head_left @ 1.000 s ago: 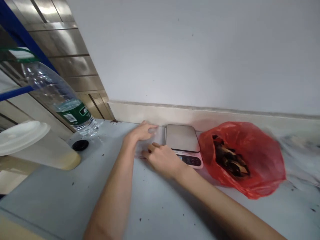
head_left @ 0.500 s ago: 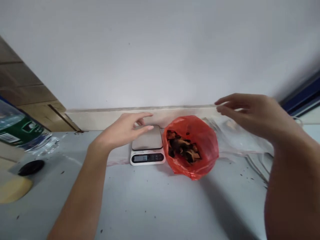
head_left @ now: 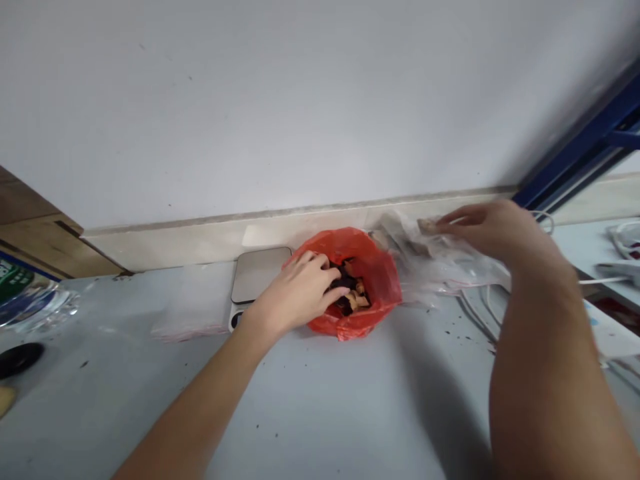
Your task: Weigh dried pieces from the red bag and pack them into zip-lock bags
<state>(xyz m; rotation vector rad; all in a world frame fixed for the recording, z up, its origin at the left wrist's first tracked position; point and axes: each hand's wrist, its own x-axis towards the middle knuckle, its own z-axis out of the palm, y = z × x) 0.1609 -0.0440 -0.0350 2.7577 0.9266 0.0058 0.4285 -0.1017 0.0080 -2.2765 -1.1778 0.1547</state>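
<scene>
My left hand (head_left: 305, 290) reaches over the near left rim of a red plastic bag (head_left: 383, 273). Its fingers are curled and apart, with thumb and fingertips at the dark and tan dried pieces (head_left: 356, 298) inside. To the right, my right hand (head_left: 500, 230) has thumb and fingers together at a clear plastic bag (head_left: 407, 237) with brownish pieces in it; motion blurs the fingertips. A small digital scale (head_left: 257, 273) stands left of the red bag, its front partly hidden by my left forearm.
Flat clear bags (head_left: 193, 307) lie left of the scale. A large water bottle (head_left: 30, 300) and a black round object (head_left: 20, 360) are at far left. White cables (head_left: 480, 313) run on the right, near a blue frame (head_left: 575, 147). A wall (head_left: 300, 120) closes the back.
The view has swung to the right. My left hand has moved from above the scale into the red bag. My right hand has come down onto the clear bag beside it.
</scene>
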